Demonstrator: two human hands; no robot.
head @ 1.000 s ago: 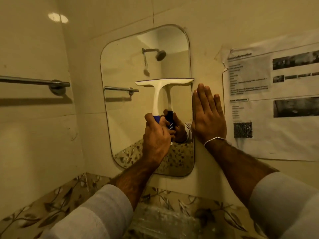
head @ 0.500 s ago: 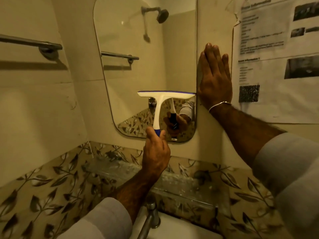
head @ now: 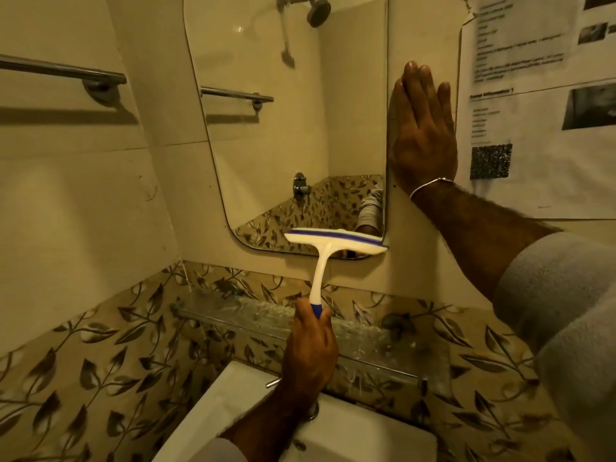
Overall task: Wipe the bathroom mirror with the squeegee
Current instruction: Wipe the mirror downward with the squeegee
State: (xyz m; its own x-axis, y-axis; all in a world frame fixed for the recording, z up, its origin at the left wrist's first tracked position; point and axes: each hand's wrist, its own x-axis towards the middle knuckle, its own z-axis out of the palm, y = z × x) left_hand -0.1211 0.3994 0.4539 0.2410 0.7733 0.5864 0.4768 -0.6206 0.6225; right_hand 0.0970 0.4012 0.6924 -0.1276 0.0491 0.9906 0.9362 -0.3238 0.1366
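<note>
Mirror (head: 266, 128) glass carries the squeegee (head: 333, 243) at its bottom right corner, blade lying crosswise, handle pointing down toward the left hand (head: 311, 351), whose grip wraps the blue end. This downward pass looks finished; next probably calls for lifting to the unwiped left strip. Right hand (head: 423, 128) presses flat, fingers straight, on the wall beside the glass.

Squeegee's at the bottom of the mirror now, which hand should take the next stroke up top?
Left, probably. The left hand already grips the squeegee at the mirror's bottom edge. The right hand lies flat against the wall beside the mirror.
</note>
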